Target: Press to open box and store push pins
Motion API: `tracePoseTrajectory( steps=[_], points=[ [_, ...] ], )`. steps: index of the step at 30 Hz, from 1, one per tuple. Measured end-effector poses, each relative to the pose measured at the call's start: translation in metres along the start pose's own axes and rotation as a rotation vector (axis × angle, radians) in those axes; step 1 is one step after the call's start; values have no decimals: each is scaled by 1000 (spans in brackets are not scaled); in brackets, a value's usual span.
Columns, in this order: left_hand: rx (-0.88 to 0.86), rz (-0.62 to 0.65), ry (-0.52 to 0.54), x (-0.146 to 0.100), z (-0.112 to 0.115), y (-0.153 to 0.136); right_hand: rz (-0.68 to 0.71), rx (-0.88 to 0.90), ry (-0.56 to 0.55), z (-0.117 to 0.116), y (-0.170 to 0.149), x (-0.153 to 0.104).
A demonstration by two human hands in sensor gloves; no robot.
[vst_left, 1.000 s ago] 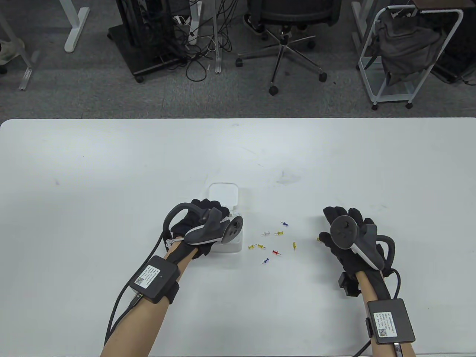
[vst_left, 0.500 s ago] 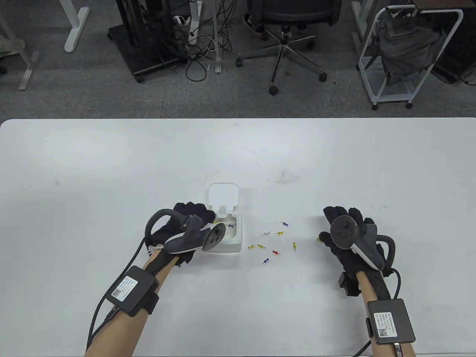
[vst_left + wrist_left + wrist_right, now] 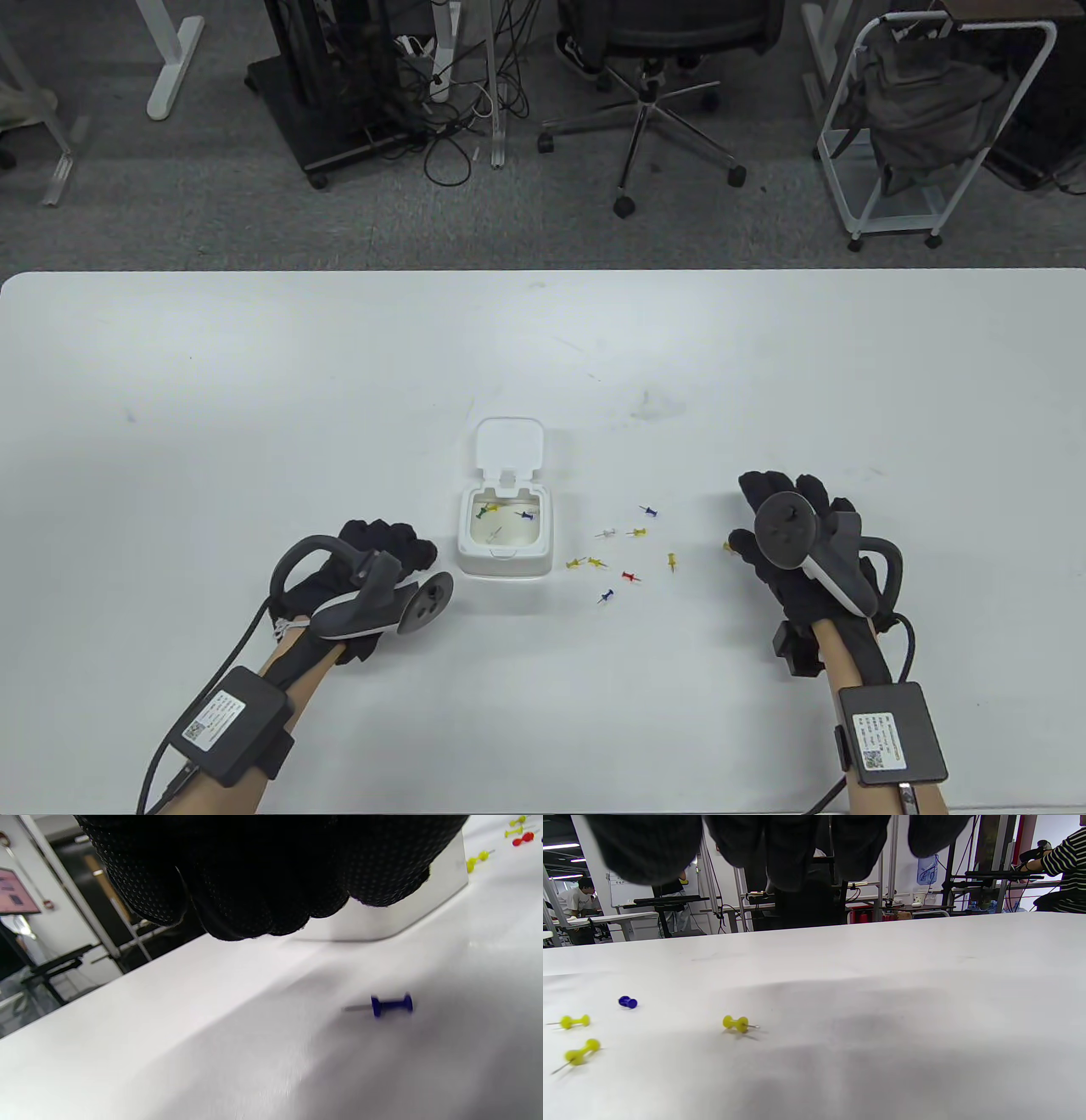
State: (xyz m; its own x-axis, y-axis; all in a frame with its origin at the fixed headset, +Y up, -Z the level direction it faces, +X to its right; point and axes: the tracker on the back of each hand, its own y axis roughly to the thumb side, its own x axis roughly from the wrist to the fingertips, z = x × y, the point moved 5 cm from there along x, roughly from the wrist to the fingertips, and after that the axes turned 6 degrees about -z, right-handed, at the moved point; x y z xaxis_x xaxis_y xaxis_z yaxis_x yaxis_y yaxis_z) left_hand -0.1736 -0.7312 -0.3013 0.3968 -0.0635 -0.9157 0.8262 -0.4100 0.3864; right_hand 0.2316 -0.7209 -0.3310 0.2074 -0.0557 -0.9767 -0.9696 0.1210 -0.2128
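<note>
The white box (image 3: 505, 543) stands open, its lid (image 3: 507, 443) tipped back. Inside lie a yellow pin (image 3: 488, 509), a blue pin (image 3: 526, 515) and a pale one. Several loose push pins (image 3: 630, 577) lie on the table right of the box. My left hand (image 3: 394, 543) rests on the table left of the box, apart from it, holding nothing; its fingers (image 3: 254, 878) hang over a blue pin (image 3: 390, 1005), with the box wall (image 3: 403, 912) behind. My right hand (image 3: 780, 509) lies flat and empty right of the pins, a yellow pin (image 3: 736, 1023) just ahead of it.
The white table (image 3: 254, 382) stretches wide behind the box. A yellow pin (image 3: 727, 546) lies at my right thumb. More pins (image 3: 575, 1021) show at the left of the right wrist view. An office chair (image 3: 653, 93) and a cart (image 3: 925, 127) stand on the floor beyond.
My left hand has let go of the box and drawn back down and to the left. The open box and the pins inside it are now uncovered. The right hand has not moved.
</note>
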Motion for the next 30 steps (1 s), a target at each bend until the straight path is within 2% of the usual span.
tracePoseTrajectory(
  steps=[5, 13, 19, 30],
  points=[
    [-14, -8, -35, -4, 17, -3, -1, -4, 3, 0, 0, 0],
    [-4, 13, -55, -6, 30, 6, -2, -3, 4, 0, 0, -1],
    [2, 15, -4, -7, 30, 8, -1, -1, 0, 0, 0, 0],
    [2, 26, -34, -5, 32, 9, 0, -1, 1, 0, 0, 0]
  ],
)
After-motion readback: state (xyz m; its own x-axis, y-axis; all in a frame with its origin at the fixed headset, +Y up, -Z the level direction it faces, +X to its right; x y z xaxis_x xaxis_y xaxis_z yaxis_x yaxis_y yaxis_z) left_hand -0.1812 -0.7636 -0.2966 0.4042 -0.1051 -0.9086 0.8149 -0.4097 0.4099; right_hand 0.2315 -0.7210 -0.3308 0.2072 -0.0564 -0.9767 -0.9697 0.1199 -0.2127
